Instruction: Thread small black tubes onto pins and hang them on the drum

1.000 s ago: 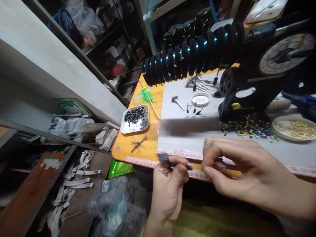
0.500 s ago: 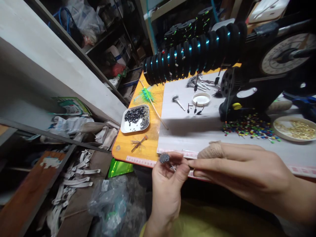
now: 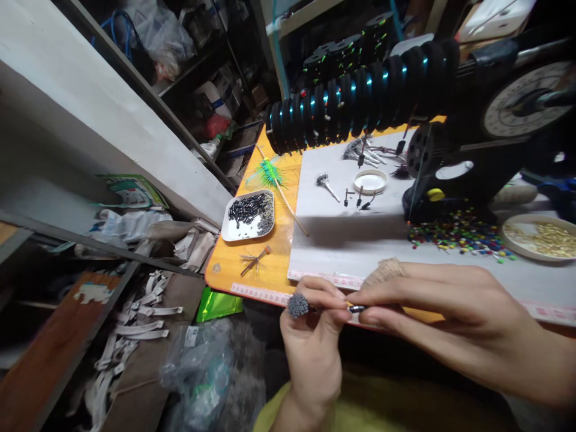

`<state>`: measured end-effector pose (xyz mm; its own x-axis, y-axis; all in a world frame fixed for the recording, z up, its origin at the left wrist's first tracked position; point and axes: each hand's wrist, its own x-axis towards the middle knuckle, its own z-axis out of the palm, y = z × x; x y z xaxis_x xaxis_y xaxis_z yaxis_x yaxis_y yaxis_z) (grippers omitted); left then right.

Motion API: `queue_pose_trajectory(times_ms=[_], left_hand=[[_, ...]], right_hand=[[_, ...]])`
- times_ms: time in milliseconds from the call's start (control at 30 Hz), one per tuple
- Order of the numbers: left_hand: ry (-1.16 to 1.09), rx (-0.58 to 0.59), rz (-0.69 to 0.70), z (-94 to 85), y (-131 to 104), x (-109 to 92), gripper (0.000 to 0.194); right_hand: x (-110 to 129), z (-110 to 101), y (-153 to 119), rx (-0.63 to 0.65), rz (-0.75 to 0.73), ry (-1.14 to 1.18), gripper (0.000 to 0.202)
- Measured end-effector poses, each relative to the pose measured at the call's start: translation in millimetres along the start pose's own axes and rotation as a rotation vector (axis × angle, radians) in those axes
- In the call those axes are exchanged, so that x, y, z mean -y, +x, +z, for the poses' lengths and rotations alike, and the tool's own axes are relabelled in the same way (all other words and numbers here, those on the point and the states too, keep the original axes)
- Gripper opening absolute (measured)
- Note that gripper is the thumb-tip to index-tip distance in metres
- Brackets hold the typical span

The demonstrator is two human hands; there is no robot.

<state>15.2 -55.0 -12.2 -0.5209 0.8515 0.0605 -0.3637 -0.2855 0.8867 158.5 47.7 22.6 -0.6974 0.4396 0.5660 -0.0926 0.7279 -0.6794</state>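
My left hand (image 3: 315,348) is closed around a bundle of thin stems with a round, grey-dotted head (image 3: 297,306). That head pokes out on the left of the fingers; most of the stems are hidden. Thumb and fingers of my right hand (image 3: 459,312) pinch a small shiny black tube-shaped bead (image 3: 357,309), close against the left fingertips. Beige tape (image 3: 384,273) wraps one right finger. Whether the bead sits on a stem I cannot tell. Both hands are at the table's front edge, above a printed measuring tape (image 3: 261,294).
A white tray (image 3: 226,231) of black beads and small grey pieces stands on the yellow table. A bristly green piece on a stick (image 3: 270,173) lies behind it. A black sewing machine (image 3: 477,156) carries rings on its arm. Colourful pins (image 3: 459,234) and a dish (image 3: 510,243) lie right.
The bundle's head has turned more towards me and dropped slightly. The black bead now shows between my right fingertips, where it was hidden. The right thumb has moved a little lower, away from the fingers.
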Motion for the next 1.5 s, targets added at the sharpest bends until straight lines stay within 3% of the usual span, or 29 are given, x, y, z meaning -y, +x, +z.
queue_pose_trajectory(times_ms=[67, 167, 333, 400, 500, 667, 767, 967, 1100, 1133, 1267, 1300, 1433, 1500], left_hand=[[-0.051, -0.009, -0.009, 2.4, 0, -3, 0.017], [-0.117, 0.091, -0.067, 1.1, -2, -6, 0.018], [0.095, 0.172, -0.164, -15.0, -2, -11, 0.020], [0.177, 0.185, -0.240, -21.3, -1, -14, 0.019], [0.276, 0.209, -0.308, -24.9, 1, -18, 0.033], [0.269, 0.184, -0.140, -12.1, 6, -17, 0.036], [0.147, 0.153, -0.139, 2.2, 8, -9, 0.043], [-0.190, -0.050, -0.074, 24.2, 6, 3, 0.015], [-0.331, 0.001, -0.080, 25.9, 3, -1, 0.008], [-0.326, 0.009, -0.083, 25.4, 2, -3, 0.010], [-0.288, -0.046, -0.142, 23.7, -1, -2, 0.055], [-0.279, -0.060, -0.165, 23.6, -2, 0, 0.057], [-0.255, -0.083, -0.067, 23.6, -2, 6, 0.014], [-0.308, -0.038, -0.010, 23.5, 0, 7, 0.012]], right_hand=[[-2, 1, 0, 0.015, 0.013, -0.016, 0.013], [-6, 4, -2, 0.062, -0.041, -0.094, 0.018], [-9, -1, -10, 0.037, -0.405, -0.438, 0.029], [-6, -8, -12, -0.038, -0.449, -0.531, 0.027], [-2, -17, -9, -0.129, -0.368, -0.566, 0.019], [-2, -15, 3, -0.110, -0.124, -0.284, 0.012], [-3, -9, 5, -0.094, -0.044, -0.141, 0.014], [-3, -4, 1, -0.075, -0.004, -0.079, 0.019], [-3, -1, -1, -0.028, 0.012, -0.057, 0.021], [-4, -1, -1, -0.027, 0.014, -0.056, 0.020], [-5, 0, -1, -0.049, 0.007, -0.058, 0.018], [-5, 1, -1, -0.049, 0.003, -0.054, 0.019], [-4, 2, -2, -0.029, 0.010, -0.059, 0.017], [-4, 2, -3, -0.028, 0.018, -0.075, 0.015]])
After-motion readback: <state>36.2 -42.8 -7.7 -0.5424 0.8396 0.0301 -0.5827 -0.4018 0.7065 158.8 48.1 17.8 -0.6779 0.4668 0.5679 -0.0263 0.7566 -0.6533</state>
